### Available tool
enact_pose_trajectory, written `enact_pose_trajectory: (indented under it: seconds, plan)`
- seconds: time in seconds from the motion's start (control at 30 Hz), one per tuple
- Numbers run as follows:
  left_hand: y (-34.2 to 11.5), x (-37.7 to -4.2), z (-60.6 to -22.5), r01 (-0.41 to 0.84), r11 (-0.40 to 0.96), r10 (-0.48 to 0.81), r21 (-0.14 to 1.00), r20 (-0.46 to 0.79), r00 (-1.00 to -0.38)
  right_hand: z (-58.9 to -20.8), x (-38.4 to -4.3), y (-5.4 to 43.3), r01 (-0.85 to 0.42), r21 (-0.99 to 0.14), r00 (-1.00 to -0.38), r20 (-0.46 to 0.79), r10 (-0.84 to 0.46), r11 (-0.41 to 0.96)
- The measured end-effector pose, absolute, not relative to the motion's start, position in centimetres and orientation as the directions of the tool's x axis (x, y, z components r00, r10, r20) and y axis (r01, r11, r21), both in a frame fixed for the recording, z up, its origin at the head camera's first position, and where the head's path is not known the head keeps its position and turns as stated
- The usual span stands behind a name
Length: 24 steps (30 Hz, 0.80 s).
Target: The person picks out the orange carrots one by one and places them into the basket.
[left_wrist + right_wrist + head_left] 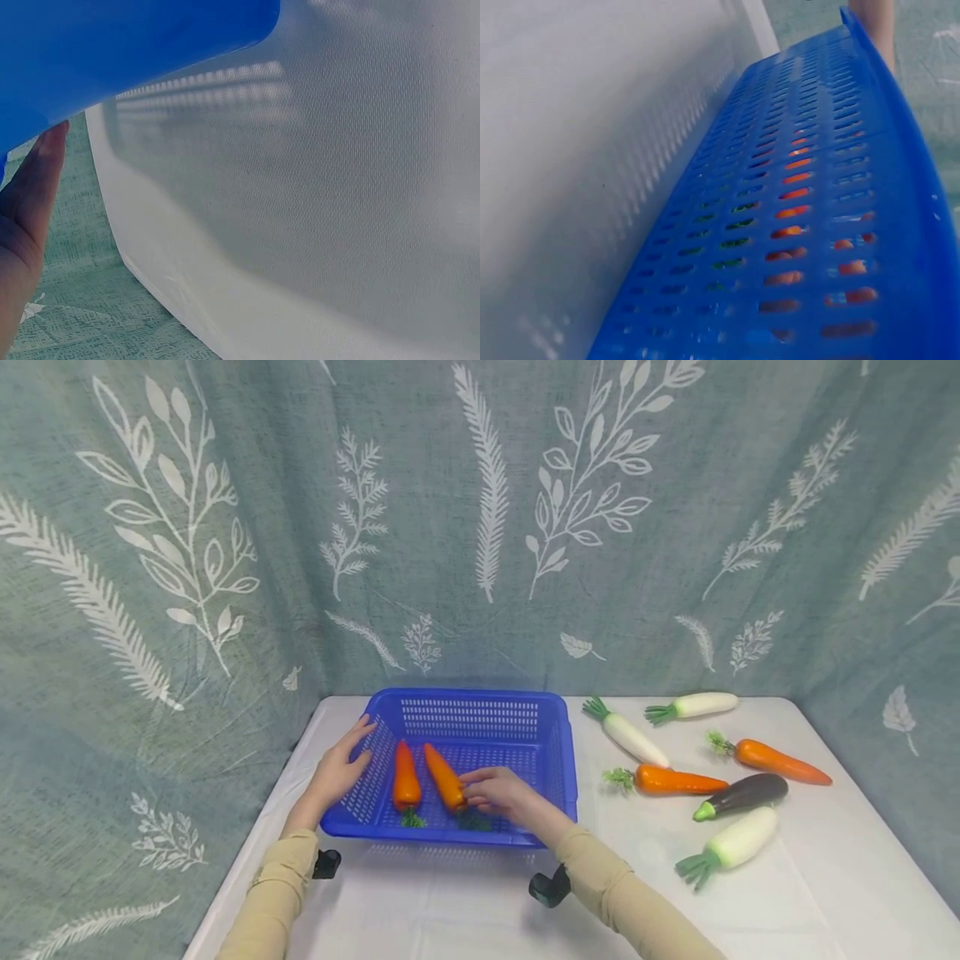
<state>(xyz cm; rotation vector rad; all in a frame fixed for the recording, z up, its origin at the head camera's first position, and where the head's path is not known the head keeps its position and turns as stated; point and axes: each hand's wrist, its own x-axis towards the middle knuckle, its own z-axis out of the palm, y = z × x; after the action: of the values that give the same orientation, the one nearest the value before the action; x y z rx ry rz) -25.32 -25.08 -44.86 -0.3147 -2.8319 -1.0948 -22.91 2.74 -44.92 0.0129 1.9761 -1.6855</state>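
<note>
A blue slotted basket (pixel 480 693) stands on the white table, with two orange carrots inside, their green tops toward the near side. My left hand (pixel 335 774) rests at the basket's left rim with its fingers extended; in the left wrist view, a straight finger (pixel 51 154) meets the basket's edge. Inside the basket, my right hand (pixel 504 795) has its fingertips at the right side of the slanting carrot (pixel 444 777), near its thick end. Left of it lies the other carrot (pixel 406 777). Through the basket's slots, the right wrist view shows bits of orange, green and fingers.
To the basket's right lie white radishes with green tops (pixel 633 739), (pixel 705 704), (pixel 742 839), two carrots (pixel 682 779), (pixel 783 762) and a dark eggplant (pixel 750 795). A patterned green curtain (pixel 450 527) hangs behind the table and along its sides.
</note>
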Motion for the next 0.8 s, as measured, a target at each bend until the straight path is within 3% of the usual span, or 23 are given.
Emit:
enact_pose_trajectory:
  seconds: [0.43, 0.8]
  plan:
    - [-25.3, -25.4, -45.0, 0.230, 0.721, 0.161, 0.653, 0.165, -0.973, -43.6, -21.4, 5.2, 0.206, -0.957, -0.865, -0.276, -0.418, 0.206]
    - [-25.3, -25.7, -45.1, 0.209, 0.724, 0.162, 0.657, 0.133, -0.978, -42.3, -20.2, 8.0, 0.123, -0.969, -0.892, -0.202, -0.405, 0.214]
